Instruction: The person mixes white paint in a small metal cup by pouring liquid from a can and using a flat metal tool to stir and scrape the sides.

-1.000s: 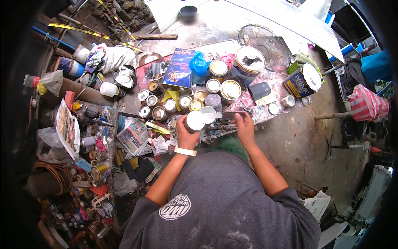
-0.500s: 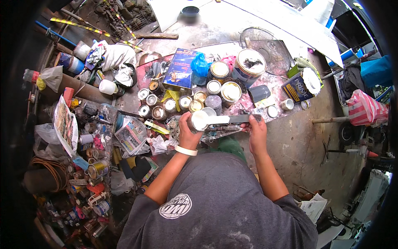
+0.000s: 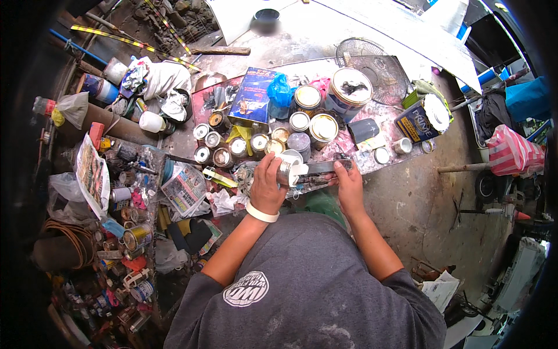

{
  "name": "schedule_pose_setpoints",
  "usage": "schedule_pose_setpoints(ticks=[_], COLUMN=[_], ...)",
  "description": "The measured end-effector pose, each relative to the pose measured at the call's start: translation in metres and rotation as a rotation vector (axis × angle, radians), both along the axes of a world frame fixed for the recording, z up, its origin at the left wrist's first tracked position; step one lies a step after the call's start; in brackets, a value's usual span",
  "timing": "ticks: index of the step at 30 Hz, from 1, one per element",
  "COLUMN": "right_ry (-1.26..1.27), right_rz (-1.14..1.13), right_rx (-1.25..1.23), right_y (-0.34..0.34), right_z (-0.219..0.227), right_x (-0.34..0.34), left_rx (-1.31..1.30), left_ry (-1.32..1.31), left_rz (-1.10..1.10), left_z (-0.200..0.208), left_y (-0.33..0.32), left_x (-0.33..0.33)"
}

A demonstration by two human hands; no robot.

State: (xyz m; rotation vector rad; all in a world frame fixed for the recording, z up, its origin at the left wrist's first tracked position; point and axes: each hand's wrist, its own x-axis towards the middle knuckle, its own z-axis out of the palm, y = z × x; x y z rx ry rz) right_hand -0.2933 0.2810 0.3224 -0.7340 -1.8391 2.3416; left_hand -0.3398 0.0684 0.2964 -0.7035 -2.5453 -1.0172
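Note:
My left hand (image 3: 267,191) grips a small metal can (image 3: 284,173) tipped to the right, with white paint at its mouth. My right hand (image 3: 349,187) pinches the dark handle end of a flat paint spatula (image 3: 319,167). The spatula's white-coated tip meets the can's rim. Just beyond the can stand several small paint cans, among them a grey-topped can (image 3: 299,141) and an open can with a yellowish rim (image 3: 324,128). How much paint lies inside the held can is hidden.
A blue rectangular tin (image 3: 253,96), a large white-lidded bucket (image 3: 350,90) and a fan grille (image 3: 386,75) crowd the table's far side. To the right stands a dark square container (image 3: 415,123). Newspaper (image 3: 184,189) and a cluttered shelf (image 3: 131,215) lie left.
My left hand has turned the can from upright to tipped rightward. My right hand has moved left and slightly down, bringing the spatula's end across the can's mouth.

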Motion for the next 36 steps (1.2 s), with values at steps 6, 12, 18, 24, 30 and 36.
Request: schedule_pose_setpoints(ticks=[6,12,18,24,30,36], right_ry=[-0.181,-0.124,-0.088,-0.037,-0.026,0.064], right_rz=[-0.042,-0.038,-0.089,-0.083,-0.063,0.032], right_rx=[-0.300,-0.281,-0.229,-0.127,0.056,0.246], right_y=[0.004,0.013,0.027,0.035,0.030,0.018], right_z=[-0.020,-0.012,-0.010,-0.024,-0.033,-0.039], right_x=[0.003,0.003,-0.001,-0.004,-0.007,-0.006], left_rx=[0.071,0.276,0.348,0.314,0.295,0.512], left_ry=[-0.124,-0.319,-0.488,-0.522,-0.533,-0.604], left_rz=[-0.003,0.110,0.170,0.233,0.251,0.241], left_z=[0.000,-0.028,-0.058,-0.069,-0.069,-0.078], left_y=[0.000,0.000,-0.006,-0.008,-0.012,-0.018], left_x=[0.003,0.004,0.005,0.007,0.009,0.008])
